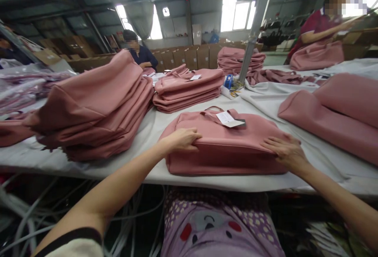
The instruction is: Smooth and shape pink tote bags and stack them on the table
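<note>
A pink handbag (224, 158) lies on the table in front of me, with its seamed front edge towards me. White paper tags (227, 118) rest on top of it beside its thin handles. My left hand (183, 139) is closed at the left part of the front edge, fingers bent over the seam. At the right end, my right hand (286, 150) lies on the bag with its fingers stretched out and apart. The bag's underside is hidden.
A tall pile of pink bags (100, 103) stands to the left, and a lower stack (189, 87) sits behind the handbag. More pink bags (339, 111) lie at right. A metal post (251, 44) rises from the white-covered table (141, 146). Co-workers (320, 28) stand beyond.
</note>
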A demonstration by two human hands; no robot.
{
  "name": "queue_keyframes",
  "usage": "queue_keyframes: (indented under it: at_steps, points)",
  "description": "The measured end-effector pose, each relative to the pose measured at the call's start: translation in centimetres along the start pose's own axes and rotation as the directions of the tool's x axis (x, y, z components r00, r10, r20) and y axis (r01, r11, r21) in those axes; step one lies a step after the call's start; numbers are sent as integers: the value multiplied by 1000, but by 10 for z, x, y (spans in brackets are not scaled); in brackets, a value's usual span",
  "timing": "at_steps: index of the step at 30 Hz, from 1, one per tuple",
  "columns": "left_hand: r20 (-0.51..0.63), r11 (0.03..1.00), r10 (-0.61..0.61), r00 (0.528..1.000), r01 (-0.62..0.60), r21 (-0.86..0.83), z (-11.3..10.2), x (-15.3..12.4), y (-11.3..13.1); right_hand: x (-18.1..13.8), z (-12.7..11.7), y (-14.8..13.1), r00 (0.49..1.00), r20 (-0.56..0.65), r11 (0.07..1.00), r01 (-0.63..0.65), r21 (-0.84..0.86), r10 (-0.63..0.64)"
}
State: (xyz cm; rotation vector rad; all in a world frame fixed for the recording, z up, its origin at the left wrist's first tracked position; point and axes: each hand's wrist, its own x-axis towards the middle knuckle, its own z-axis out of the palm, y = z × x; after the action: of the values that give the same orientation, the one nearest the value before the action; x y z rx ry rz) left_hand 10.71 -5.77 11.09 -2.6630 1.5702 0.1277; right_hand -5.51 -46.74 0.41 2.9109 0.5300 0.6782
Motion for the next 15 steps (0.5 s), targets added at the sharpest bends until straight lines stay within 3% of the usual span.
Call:
queue_keyframes:
  at_steps: [2, 4, 6, 8, 10, 12, 15]
  points:
    - [86, 987, 148, 985, -142, -78, -10, 30, 11, 4, -6, -4, 1000, -21, 1000, 2, -9, -3]
    - [172, 961, 258, 951, -235, -146, -15, 58, 23, 12, -16, -24, 993, -115, 1000, 5, -19, -7]
    - [229, 929, 341, 912, -289, -232, -16, 80, 35, 24, -26, -61, 974, -221, 998, 61, 5, -58]
    - [248, 881, 411, 877, -311, -357, -13, 95, 42, 42, -31, -111, 954, -224, 969, 227, 96, -202]
    - [246, 832, 437, 865, -284, -477, -9, 102, 47, 67, -30, -163, 924, -144, 888, 381, 258, -355]
    - [243, 801, 424, 872, -236, -550, -6, 104, 49, 97, -23, -208, 878, -140, 786, 472, 398, -457]
    - [200, 751, 436, 877, -232, -618, 0, 102, 51, 144, -4, -251, 813, -186, 652, 559, 512, -551]
